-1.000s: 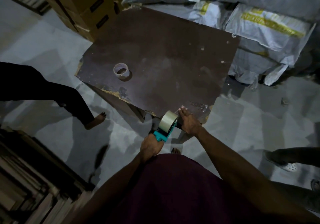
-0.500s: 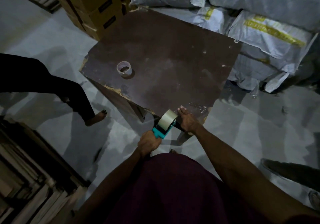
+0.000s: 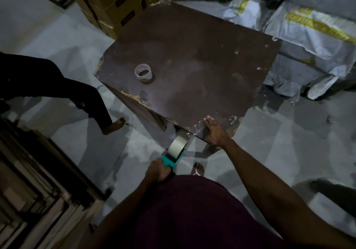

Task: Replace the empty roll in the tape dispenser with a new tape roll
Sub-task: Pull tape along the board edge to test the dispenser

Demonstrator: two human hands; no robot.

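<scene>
A pale concrete floor (image 3: 279, 143) runs around a dark brown table (image 3: 192, 65), open on the table's near-right side and down its left flank, where another person's trousered leg and bare foot (image 3: 113, 126) stand near the left corner. Grey-white sacks (image 3: 300, 37) with a yellow printed band press against the table's far and right edges; the lettering on the band is too blurred to read. Stacked cardboard cartons (image 3: 113, 4) with dark labels, also unreadable, crowd the far-left corner. Stacks of flat boards (image 3: 38, 200) fill the lower left. The table's left edge is chipped, pale core showing along it, and the top is largely bare. The near corner points toward the person, whose own bare foot (image 3: 197, 168) shows below it. The right hand (image 3: 214, 133) lies at that corner with fingers stretched out flat, pressing a strip of clear tape (image 3: 200, 128) onto the surface. The strip runs back to the tape dispenser (image 3: 174, 155), teal-bodied, off the table edge over the floor, carrying the new tape roll (image 3: 179, 146). The left hand (image 3: 158, 171) is curled tightly round the dispenser's handle. The empty roll (image 3: 143, 73), a bare pale core, stands on its end toward the table's left side, well apart from both hands.
</scene>
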